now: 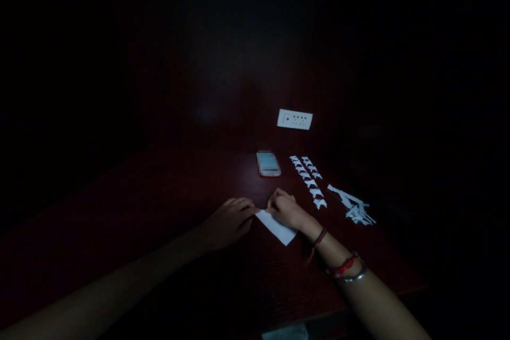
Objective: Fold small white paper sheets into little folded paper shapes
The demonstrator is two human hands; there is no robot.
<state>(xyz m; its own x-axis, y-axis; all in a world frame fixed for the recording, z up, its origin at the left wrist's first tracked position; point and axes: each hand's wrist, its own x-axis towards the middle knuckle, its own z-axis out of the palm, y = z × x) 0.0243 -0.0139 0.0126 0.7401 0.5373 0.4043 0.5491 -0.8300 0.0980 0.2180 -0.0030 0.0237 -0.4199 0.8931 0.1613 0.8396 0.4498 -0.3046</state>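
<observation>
A piece of white paper (282,231) lies on the dark red table, one pointed corner toward me. At its left end, my left hand (229,224), with a ring on one finger, closes its fingertips on the paper's edge. My right hand (285,209) is curled over the upper edge, thumb and fingers pressed together on the paper. Its fingers partly hide that edge, so any fold beneath them is not visible. Bracelets circle my right wrist and forearm.
Small folded white paper pieces (311,184) lie in two rows to the right. Beyond them is a pile of paper strips (357,212). A phone-like flat object (268,163), its screen blurred, lies behind my hands. A white socket panel (295,119) is on the back wall.
</observation>
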